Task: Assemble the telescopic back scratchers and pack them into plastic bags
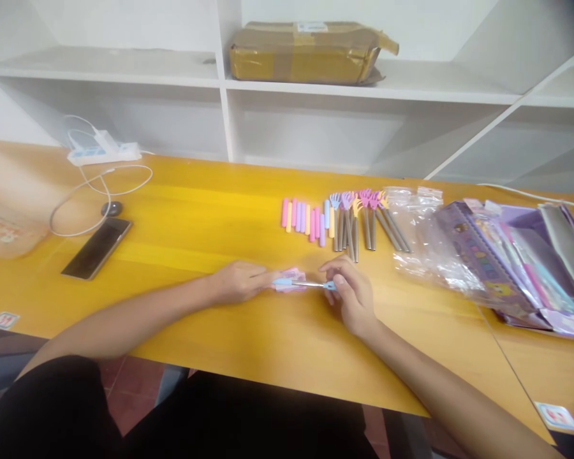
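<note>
A back scratcher (pixel 308 284) with a light-blue grip, a thin metal rod and a light-blue end lies level between my hands, just over the table. My left hand (pixel 242 282) is closed on the grip end. A pink and clear piece, perhaps a wrapper (pixel 294 275), shows beside the grip; I cannot tell whether it is held too. On the other end, my right hand (pixel 349 290) pinches the blue tip between thumb and fingers. Beyond my hands, coloured grip sleeves (pixel 302 218) lie in a row, with several metal-rod pieces with claw heads (pixel 355 220) to their right.
Clear plastic bags (pixel 425 236) and a purple box (pixel 481 255) of packets are on the right. At the left are a phone (pixel 97 248), a dark mouse-like object (pixel 111 208) and a power strip (pixel 105 152) with cables. A cardboard box (pixel 306 54) sits on the shelf.
</note>
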`<state>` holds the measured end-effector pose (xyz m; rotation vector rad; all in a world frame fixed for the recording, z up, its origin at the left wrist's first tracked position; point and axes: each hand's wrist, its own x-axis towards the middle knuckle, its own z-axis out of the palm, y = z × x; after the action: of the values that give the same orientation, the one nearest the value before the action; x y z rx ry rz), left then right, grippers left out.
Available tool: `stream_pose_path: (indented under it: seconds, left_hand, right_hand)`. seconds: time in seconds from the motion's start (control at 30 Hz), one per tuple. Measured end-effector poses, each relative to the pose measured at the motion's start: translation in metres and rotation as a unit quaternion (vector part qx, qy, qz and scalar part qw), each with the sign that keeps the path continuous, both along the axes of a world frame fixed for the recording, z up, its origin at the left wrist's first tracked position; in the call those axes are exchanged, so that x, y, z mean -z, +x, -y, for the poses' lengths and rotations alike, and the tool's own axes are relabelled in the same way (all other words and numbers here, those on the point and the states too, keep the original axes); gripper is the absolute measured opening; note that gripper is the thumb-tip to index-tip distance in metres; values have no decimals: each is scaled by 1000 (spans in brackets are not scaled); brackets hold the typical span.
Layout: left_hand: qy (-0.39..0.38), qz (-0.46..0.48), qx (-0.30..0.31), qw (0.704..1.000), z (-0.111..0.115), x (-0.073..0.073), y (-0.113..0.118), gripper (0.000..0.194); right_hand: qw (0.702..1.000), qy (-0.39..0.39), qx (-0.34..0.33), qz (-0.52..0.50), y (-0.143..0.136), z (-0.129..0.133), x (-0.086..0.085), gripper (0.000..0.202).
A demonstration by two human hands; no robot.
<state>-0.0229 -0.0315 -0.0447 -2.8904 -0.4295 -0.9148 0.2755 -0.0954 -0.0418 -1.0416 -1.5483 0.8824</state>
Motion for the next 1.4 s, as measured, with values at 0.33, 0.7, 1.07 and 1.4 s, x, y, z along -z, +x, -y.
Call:
stream_pose_path:
  seconds: [0.33,0.7,1.07,1.4]
  left_hand:
    - [-24,48,3,999,8,-6,8,42]
    - [-20,2,-11,1000,8,-1,4,37]
    - [-96,-25,-28,995,0,-7,7,35]
    - [-117,-8,-28,993,-7,-8,1,32]
  right_hand:
    - [1000,-9,-17,7,-4,1,-2,32]
    - [999,-1,-18,38,-8,0,-3,34]
    - [997,32,-7,75,39,-16,-24,44]
    - [971,-154,-63,-173,31,-34,-15,77]
